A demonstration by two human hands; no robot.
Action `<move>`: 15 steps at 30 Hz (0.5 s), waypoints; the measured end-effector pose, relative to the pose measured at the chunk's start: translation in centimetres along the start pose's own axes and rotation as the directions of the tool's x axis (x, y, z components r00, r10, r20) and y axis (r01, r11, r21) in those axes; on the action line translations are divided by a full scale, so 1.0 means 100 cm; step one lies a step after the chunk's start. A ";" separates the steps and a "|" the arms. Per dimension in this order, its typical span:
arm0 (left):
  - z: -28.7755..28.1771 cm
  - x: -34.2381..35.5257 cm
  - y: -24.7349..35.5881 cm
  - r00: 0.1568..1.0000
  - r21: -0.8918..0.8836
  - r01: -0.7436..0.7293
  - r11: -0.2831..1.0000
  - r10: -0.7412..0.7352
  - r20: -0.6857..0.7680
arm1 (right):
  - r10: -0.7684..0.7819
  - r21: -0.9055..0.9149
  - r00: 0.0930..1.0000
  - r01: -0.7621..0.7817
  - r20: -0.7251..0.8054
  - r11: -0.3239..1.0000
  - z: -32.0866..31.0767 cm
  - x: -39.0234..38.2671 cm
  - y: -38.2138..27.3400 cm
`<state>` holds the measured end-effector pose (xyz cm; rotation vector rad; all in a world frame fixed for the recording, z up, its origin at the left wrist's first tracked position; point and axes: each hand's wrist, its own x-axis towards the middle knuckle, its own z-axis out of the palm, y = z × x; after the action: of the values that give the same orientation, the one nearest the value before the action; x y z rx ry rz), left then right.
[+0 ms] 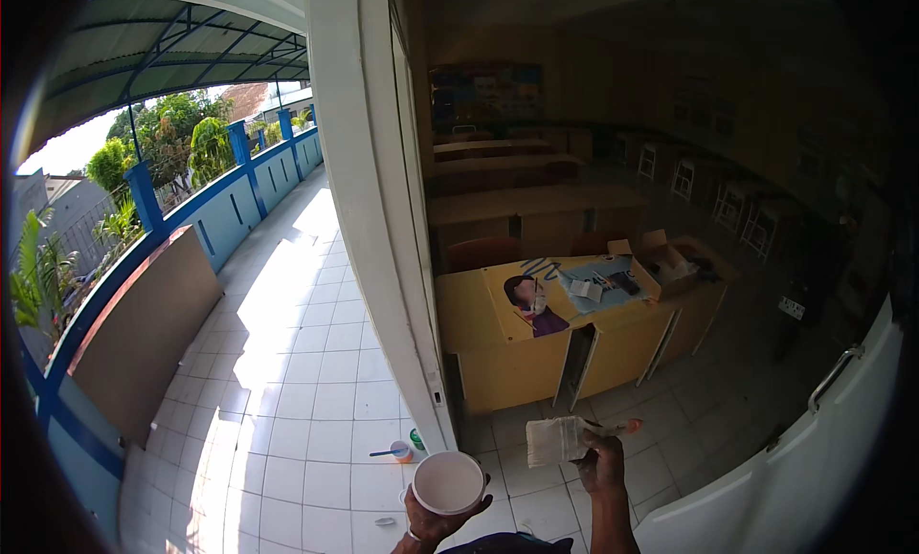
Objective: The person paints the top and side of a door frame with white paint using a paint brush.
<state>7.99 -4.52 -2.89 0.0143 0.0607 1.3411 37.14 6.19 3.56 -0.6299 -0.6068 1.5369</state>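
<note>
My left hand is wrapped round a round white tub from below, its open top facing up. The inside looks pale, and I cannot tell how much paint it holds. My right hand grips a wide paintbrush by its handle. The brush lies level, its pale bristles pointing left toward the white door frame, apart from both frame and tub. An orange-red tip of the handle shows beyond my fingers.
A small cup with a blue-handled tool and a green can stand on the tiled floor by the frame's foot. A white door stands at right. Inside, a yellow desk bears papers and a cardboard box. A blue wall lines the walkway.
</note>
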 end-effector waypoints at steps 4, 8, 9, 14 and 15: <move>-0.010 0.009 -0.041 0.975 0.543 -0.135 0.829 0.209 -0.076 | -0.014 -0.095 1.000 0.016 0.025 0.995 0.005 0.012 -0.035; -0.015 0.018 -0.076 0.923 0.909 -0.253 0.331 0.364 0.124 | -0.013 -0.276 0.972 0.080 0.234 0.958 0.045 0.043 -0.090; -0.015 0.020 -0.082 0.910 0.908 -0.246 0.339 0.404 0.095 | 0.006 -0.359 0.941 0.123 0.337 0.925 0.060 0.055 -0.100; 0.051 0.040 -0.089 0.810 0.949 0.113 -0.296 0.581 0.085 | 0.137 -0.543 0.784 0.281 0.606 0.791 0.121 0.078 -0.129; 0.062 0.042 -0.087 0.848 0.898 -0.193 0.396 0.527 -0.050 | 0.225 -0.573 0.729 0.270 0.646 0.774 0.134 0.075 -0.131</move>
<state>17.72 -2.27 2.78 0.7334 1.1244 1.6176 36.57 14.33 22.06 -0.5168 -1.7788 1.5063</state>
